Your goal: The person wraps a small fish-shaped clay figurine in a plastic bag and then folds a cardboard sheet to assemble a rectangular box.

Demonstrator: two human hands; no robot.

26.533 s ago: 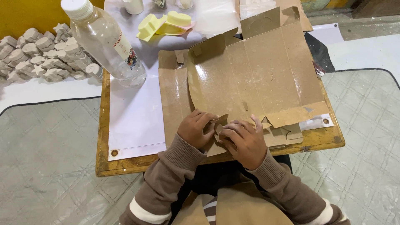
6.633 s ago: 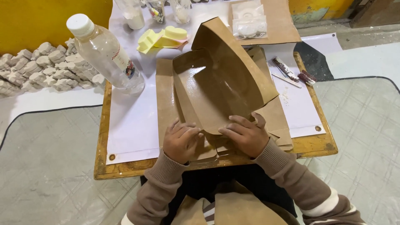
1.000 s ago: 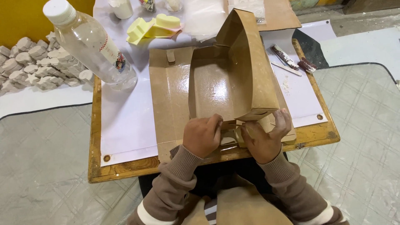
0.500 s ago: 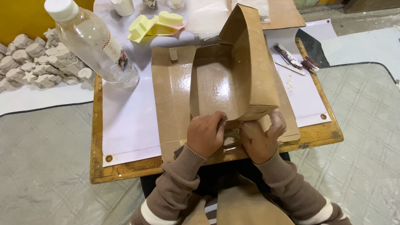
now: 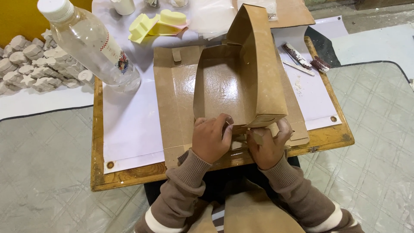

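A person sits at a small wooden desk, sleeves of a brown striped sweater coming up from the bottom edge. The left hand presses down on the near end of a brown cardboard box, fingers curled together over a small flap. The right hand sits just beside it, fingers pinched on a cardboard tab at the box's near right corner.

The box lies in the middle of the desk on a white sheet, only partly folded. Its glossy inner floor faces up, the right wall stands upright, and the left panel lies flat. Its long axis runs away from the person, near end at the hands, far end pointing toward the back of the desk. It looks light and thin, stiff along the creases but easy to bend or crush, so the flaps and folded edges seem the sensible places to hold.

Farther back on the left, a clear plastic bottle with a white cap lies tilted. Behind the box sit yellow foam shapes. Small tools lie to the right. Off the desk at far left is a heap of pale moulded pieces.
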